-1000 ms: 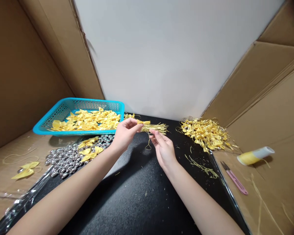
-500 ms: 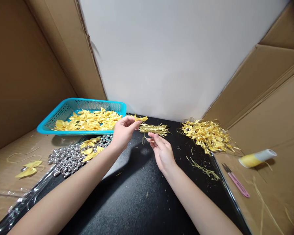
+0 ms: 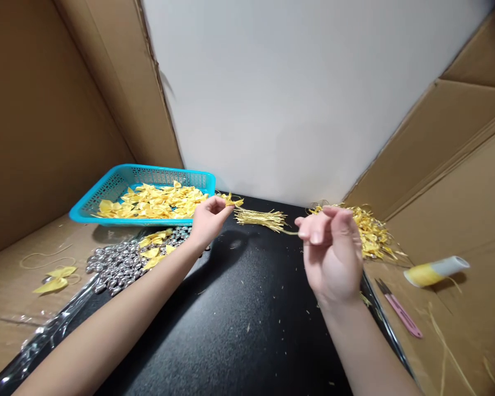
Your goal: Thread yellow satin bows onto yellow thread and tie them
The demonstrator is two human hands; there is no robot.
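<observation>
My left hand [image 3: 209, 221] is closed in a pinch beside the basket's right end, with a small yellow ribbon bow [image 3: 238, 203] at its fingertips. My right hand [image 3: 333, 250] is raised on the right, slightly blurred, its fingers curled. A thin gold cord [image 3: 291, 232] runs to its fingertips from the left; the cord's other end is hard to follow. Between the hands, on the black table surface [image 3: 247, 324], lies a bundle of cut gold cords [image 3: 260, 219]. A heap of corded yellow bows [image 3: 373, 234] is partly hidden behind my right hand.
A blue basket [image 3: 80, 215] of yellow bows stands back left. Silver beads [image 3: 117, 264] spread in front of it, with several bows on top. Another corded bow [image 3: 55, 281] lies far left. On the right are pink thread snips [image 3: 402, 314] and a spool [image 3: 431, 273]. Cardboard walls flank the table.
My right hand has moved right and up, away from my left hand, drawing the cord out sideways. My left hand stays nearly in place with the bow. The view has shifted slightly.
</observation>
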